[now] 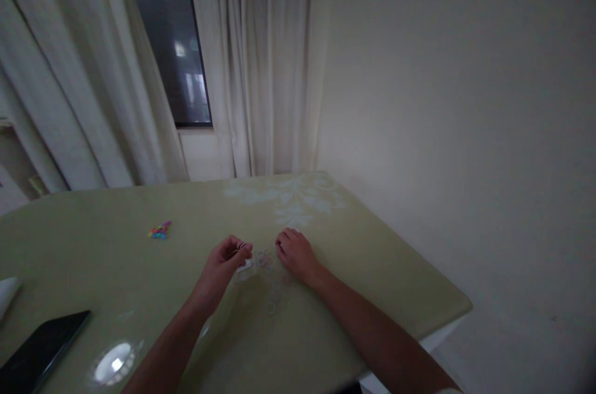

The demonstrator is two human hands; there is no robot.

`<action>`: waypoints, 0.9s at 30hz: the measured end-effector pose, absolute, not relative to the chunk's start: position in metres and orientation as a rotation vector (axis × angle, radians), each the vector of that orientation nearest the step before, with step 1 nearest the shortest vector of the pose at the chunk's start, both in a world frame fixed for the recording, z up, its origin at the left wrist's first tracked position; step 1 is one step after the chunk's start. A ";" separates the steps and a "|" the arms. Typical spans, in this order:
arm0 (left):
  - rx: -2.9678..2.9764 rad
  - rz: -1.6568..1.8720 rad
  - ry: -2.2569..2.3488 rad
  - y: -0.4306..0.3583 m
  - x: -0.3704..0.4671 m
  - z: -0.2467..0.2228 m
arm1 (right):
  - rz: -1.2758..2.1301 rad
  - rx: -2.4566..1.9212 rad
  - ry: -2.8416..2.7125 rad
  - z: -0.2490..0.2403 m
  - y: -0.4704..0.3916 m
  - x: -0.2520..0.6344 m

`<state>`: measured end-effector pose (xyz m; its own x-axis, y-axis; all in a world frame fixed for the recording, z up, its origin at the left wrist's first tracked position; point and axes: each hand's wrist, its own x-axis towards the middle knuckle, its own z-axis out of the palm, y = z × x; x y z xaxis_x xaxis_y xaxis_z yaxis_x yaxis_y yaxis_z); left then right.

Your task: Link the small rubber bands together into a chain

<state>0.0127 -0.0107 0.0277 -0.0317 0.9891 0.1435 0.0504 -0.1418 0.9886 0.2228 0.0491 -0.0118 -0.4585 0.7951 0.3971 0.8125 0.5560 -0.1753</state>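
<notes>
Pinches pale loops [241,245] in left fingers [230,241], likely light, springy, best held by the rim; cannot tell right fingers' [289,234] grip.

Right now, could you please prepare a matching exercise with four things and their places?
1. Small multicoloured pile
2. Flat glossy black slab
3. Thin pale round rings
4. Long cream fabric curtains

A. Lower left corner of the picture
B. Beside the dark glass window
C. Left of the left hand, and farther away
D. Between the left hand and right hand, and nearer

Pairs: 1-C, 2-A, 3-D, 4-B
</notes>
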 end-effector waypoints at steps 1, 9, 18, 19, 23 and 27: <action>1.321 1.309 1.194 -0.011 0.013 0.028 | -0.043 -1.299 -2.348 -0.010 0.048 0.223; 1.180 1.214 1.083 -0.013 0.018 0.021 | 0.065 -1.293 -2.284 -0.008 0.046 0.222; 1.197 1.238 1.041 -0.016 0.021 0.021 | 0.221 -1.208 -2.075 -0.007 0.045 0.222; 1.197 1.232 1.035 -0.016 0.022 0.021 | 0.233 -1.187 -2.060 -0.006 0.044 0.222; 1.261 1.213 1.070 -0.017 0.024 0.018 | 0.268 -1.070 -2.013 -0.002 0.035 0.221; 1.264 1.213 1.100 -0.017 0.029 0.014 | 0.238 -0.953 -1.983 0.003 0.024 0.218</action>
<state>0.0293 -0.0174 0.0138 0.0745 0.9953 0.0623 -0.0352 -0.0598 0.9976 0.2175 0.0240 0.0030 -0.3023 0.7033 0.6434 0.5311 0.6847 -0.4991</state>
